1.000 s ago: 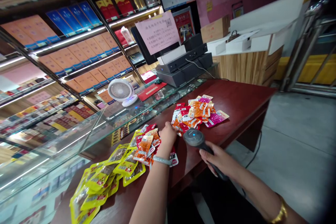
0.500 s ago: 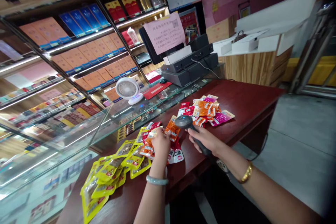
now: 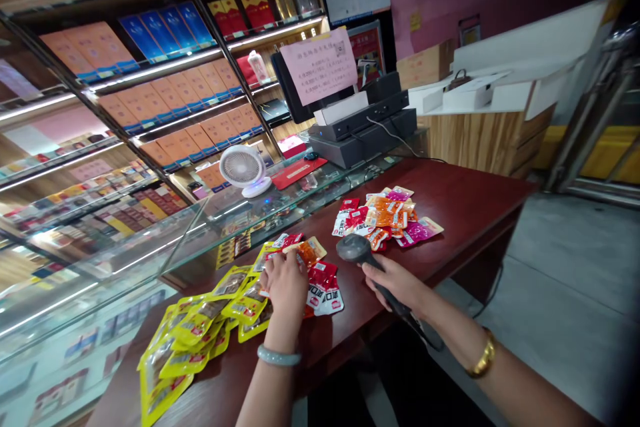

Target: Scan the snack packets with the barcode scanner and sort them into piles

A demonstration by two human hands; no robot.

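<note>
My right hand (image 3: 397,283) is wrapped round the handle of a dark grey barcode scanner (image 3: 356,248), its head pointing up and left above the table. Curled down over the near pile of snack packets is my left hand (image 3: 285,283); whatever lies under its fingers is hidden. Right beside it are an orange packet (image 3: 311,251) and several red-and-white packets (image 3: 324,287). Yellow packets with clear windows (image 3: 200,320) spread in a heap to its left. Beyond the scanner sits another pile of orange, red and purple packets (image 3: 390,212).
All the packets rest on a dark red wooden table (image 3: 480,197). A glass counter (image 3: 200,230) borders its far side, carrying a white fan (image 3: 243,165) and till equipment (image 3: 363,127). Stocked shelves (image 3: 170,97) stand behind. A cable hangs from the scanner.
My left hand has shifted left and away from the scanner. The orange packet that was close to the scanner head now lies farther left, by my left hand. My right hand still holds the scanner.
</note>
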